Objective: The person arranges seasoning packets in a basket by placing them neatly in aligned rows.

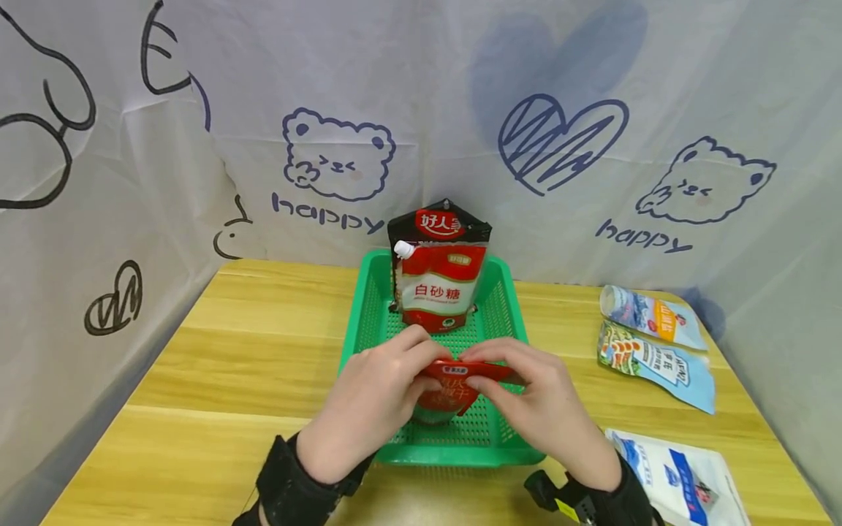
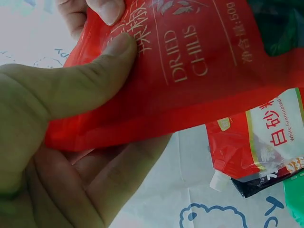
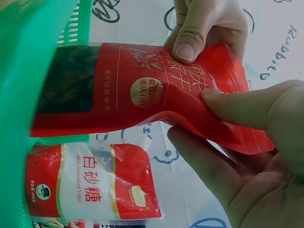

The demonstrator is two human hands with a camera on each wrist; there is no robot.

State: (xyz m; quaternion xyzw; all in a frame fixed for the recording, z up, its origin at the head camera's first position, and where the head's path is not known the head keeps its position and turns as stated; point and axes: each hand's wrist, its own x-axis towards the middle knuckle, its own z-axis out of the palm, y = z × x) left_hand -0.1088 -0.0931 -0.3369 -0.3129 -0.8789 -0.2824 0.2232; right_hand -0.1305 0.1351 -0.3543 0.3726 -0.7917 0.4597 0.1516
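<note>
Both hands hold a red bag of dried chilis (image 1: 454, 391) by its top corners, upright over the front part of a green plastic basket (image 1: 351, 332). My left hand (image 1: 378, 394) pinches the left corner, its thumb laid across the front in the left wrist view. On the other corner, my right hand (image 1: 536, 391) pinches with thumb in front and fingers behind. The bag's dark see-through window (image 3: 66, 78) faces the right wrist camera. Behind it in the basket stands a red and white sugar pouch (image 1: 437, 288) with a white spout, leaning against a black and red bag (image 1: 439, 223).
To the right on the wooden table (image 1: 263, 329) lie a blue and orange pouch (image 1: 658, 318), a light blue pouch (image 1: 658, 365) and a white and blue packet (image 1: 680, 475). A white cloth with drawings (image 1: 427, 88) hangs behind the table.
</note>
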